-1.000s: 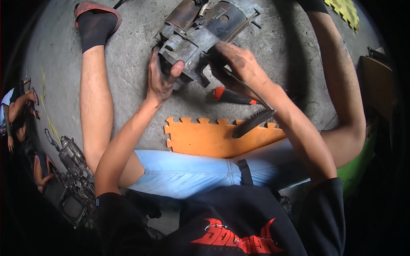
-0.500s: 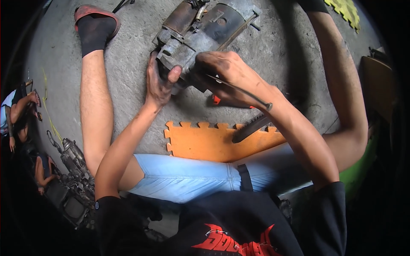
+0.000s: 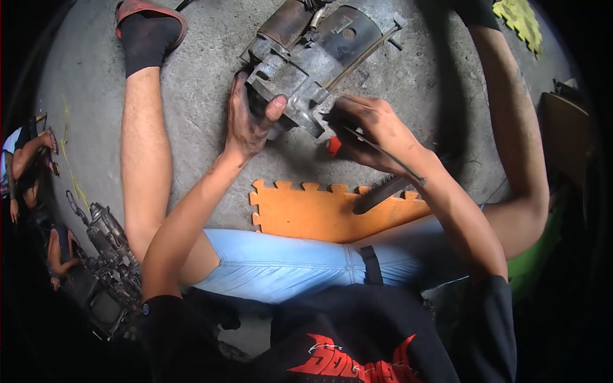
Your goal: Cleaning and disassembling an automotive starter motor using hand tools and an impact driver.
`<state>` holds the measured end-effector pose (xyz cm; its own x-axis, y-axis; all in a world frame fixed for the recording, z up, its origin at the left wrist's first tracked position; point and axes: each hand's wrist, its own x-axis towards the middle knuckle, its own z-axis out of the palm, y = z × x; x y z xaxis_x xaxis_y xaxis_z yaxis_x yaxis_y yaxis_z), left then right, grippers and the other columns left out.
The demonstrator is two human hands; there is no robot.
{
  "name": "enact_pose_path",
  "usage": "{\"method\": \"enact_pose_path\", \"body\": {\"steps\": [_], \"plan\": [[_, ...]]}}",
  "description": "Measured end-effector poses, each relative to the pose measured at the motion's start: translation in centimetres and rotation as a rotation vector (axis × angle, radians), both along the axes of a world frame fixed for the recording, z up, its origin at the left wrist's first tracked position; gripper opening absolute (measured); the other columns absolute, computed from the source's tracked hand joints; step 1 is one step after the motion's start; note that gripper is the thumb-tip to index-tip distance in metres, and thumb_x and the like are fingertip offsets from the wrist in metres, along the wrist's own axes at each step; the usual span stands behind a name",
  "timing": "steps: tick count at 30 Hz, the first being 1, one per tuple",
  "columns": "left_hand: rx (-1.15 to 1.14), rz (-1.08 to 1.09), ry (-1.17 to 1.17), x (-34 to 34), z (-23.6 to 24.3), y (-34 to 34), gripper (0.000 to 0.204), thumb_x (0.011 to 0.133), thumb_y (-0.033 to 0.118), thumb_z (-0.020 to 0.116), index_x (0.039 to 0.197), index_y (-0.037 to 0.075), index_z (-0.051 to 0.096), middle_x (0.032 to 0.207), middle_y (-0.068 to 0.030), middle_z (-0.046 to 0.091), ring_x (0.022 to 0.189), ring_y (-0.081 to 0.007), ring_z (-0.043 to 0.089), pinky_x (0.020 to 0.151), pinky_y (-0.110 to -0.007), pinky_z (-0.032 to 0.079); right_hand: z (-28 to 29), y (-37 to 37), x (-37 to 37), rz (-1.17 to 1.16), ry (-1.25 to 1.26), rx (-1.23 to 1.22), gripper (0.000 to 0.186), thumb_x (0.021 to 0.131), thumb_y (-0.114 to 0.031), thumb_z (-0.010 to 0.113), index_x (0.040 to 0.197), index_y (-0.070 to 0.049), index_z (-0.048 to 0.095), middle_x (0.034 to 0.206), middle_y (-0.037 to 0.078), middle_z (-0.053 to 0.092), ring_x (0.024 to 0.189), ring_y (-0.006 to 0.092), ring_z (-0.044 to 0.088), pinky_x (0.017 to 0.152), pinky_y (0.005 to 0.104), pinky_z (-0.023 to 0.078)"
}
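Observation:
A greasy grey starter motor (image 3: 300, 70) lies on the concrete floor between my feet, its smaller cylinder (image 3: 285, 24) beside the larger dark body. My left hand (image 3: 254, 121) is wrapped round its near housing end, thumb on top. Just right of that housing, my right hand (image 3: 367, 131) is closed, its fingers partly in shadow. A thin metal rod (image 3: 386, 155) with a flat head runs from this hand back over the wrist. Something red (image 3: 333, 145) shows below the right fingers; I cannot tell whether it is held.
An orange foam mat (image 3: 300, 214) with notched edges lies before my lap, a dark brush-like tool (image 3: 383, 195) across it. Greasy machine parts (image 3: 105, 236) are piled at left, with other people (image 3: 29, 159) beyond. A yellow mat piece (image 3: 518, 24) sits far right.
My right hand has moved right and slightly down, away from the starter housing, carrying the rod. The starter and my left hand appear slightly farther right; the left grip stays the same.

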<state>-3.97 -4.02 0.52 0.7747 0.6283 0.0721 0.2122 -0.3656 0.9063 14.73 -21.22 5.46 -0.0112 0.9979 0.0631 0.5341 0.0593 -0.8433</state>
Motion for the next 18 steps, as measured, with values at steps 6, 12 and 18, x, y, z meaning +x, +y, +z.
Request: {"method": "enact_pose_path", "body": {"steps": [6, 12, 18], "plan": [[-0.183, 0.118, 0.049, -0.5, 0.0, -0.2, 0.078, 0.096, 0.059, 0.035, 0.123, -0.013, 0.047, 0.120, -0.0282, 0.053, 0.111, -0.0372, 0.051, 0.100, -0.041, 0.037, 0.3, 0.2, 1.0, -0.222, 0.093, 0.102, 0.017, 0.081, 0.000, 0.069, 0.096, 0.003, 0.061, 0.080, 0.014, 0.065, 0.070, 0.0269, 0.067, 0.066, 0.0337, 0.053], [-0.135, 0.128, 0.047, -0.2, 0.4, -0.3, 0.074, 0.097, 0.055, 0.036, 0.123, -0.014, 0.047, 0.117, -0.0293, 0.054, 0.109, -0.0371, 0.052, 0.098, -0.041, 0.039, 1.0, 0.4, -0.1, -0.304, 0.159, 0.129, 0.015, 0.079, 0.000, 0.071, 0.091, 0.002, 0.063, 0.077, 0.011, 0.066, 0.065, 0.0186, 0.066, 0.063, 0.0285, 0.052], [-0.169, 0.090, 0.050, -0.1, 0.7, -0.3, 0.073, 0.098, 0.053, 0.037, 0.123, -0.016, 0.046, 0.117, -0.0293, 0.055, 0.108, -0.0370, 0.053, 0.098, -0.040, 0.040, 1.4, 0.9, -0.8, -0.347, 0.194, 0.248, 0.010, 0.080, 0.003, 0.068, 0.090, 0.002, 0.064, 0.083, 0.010, 0.071, 0.072, 0.0176, 0.071, 0.067, 0.0260, 0.057]]}}
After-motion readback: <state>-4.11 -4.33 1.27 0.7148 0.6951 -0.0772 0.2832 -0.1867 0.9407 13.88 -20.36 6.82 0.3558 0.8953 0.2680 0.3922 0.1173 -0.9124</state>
